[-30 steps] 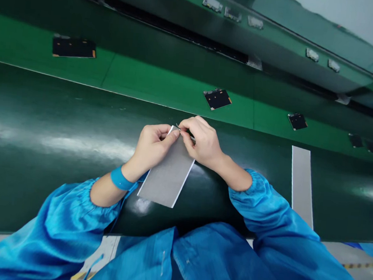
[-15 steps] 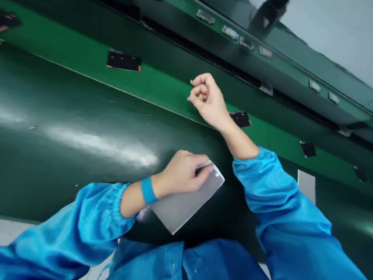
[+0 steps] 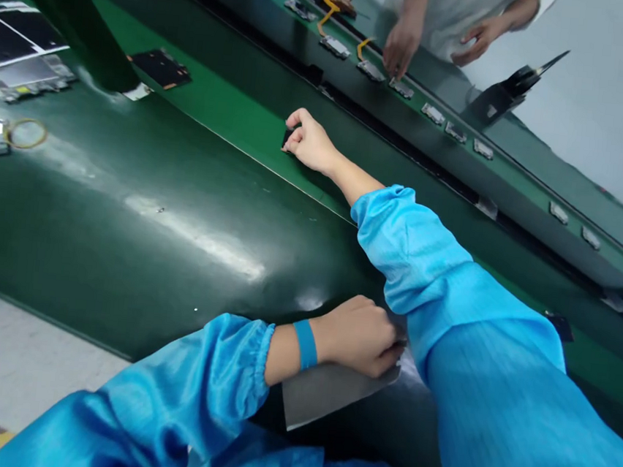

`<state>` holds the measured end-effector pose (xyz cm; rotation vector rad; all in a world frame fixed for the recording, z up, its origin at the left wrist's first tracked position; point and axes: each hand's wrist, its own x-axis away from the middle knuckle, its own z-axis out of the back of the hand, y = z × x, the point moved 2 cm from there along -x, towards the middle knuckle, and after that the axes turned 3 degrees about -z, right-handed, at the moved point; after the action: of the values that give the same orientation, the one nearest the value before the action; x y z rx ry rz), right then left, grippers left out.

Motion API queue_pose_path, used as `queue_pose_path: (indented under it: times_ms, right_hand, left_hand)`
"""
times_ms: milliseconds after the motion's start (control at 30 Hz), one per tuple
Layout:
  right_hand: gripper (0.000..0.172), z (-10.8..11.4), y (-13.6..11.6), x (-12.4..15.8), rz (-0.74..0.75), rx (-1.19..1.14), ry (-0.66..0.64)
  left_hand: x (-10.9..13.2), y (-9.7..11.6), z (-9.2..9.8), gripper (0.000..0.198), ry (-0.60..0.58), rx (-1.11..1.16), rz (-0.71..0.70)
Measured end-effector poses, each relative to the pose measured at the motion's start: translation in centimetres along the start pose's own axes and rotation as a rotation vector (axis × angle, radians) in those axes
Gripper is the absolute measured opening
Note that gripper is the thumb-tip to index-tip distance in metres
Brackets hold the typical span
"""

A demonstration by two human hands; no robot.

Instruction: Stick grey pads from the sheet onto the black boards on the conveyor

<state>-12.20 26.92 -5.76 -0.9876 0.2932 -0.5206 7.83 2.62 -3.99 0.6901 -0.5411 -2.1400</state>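
Observation:
My left hand (image 3: 360,336) is closed on a grey rectangular sheet (image 3: 329,397), holding it low over the dark green table edge near my body. My right hand (image 3: 310,141) reaches far forward onto the bright green conveyor belt (image 3: 219,103). Its fingers pinch a small dark flat part (image 3: 287,139) lying on the belt. Both arms wear blue sleeves, and a blue band sits on my left wrist.
A dark square board (image 3: 161,67) lies on the belt to the left. Flat panels (image 3: 15,43) and a yellowish ring (image 3: 26,133) lie at far left. Several small grey parts (image 3: 433,114) line the far rail. Another person's hands (image 3: 401,47) work across the line.
My right hand left the grey sheet, went forward and came down onto a dark part on the belt. My left hand drew the sheet nearer my body. The view swung left.

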Motion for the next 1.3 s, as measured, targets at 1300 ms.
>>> queue_pose_path:
  times_ms: [1300]
  right_hand:
    - [0.048,5.7,-0.2,0.8,-0.087,0.552,0.064]
  left_hand:
    - [-0.3,1.2,-1.2,0.026,0.016,-0.049,-0.059]
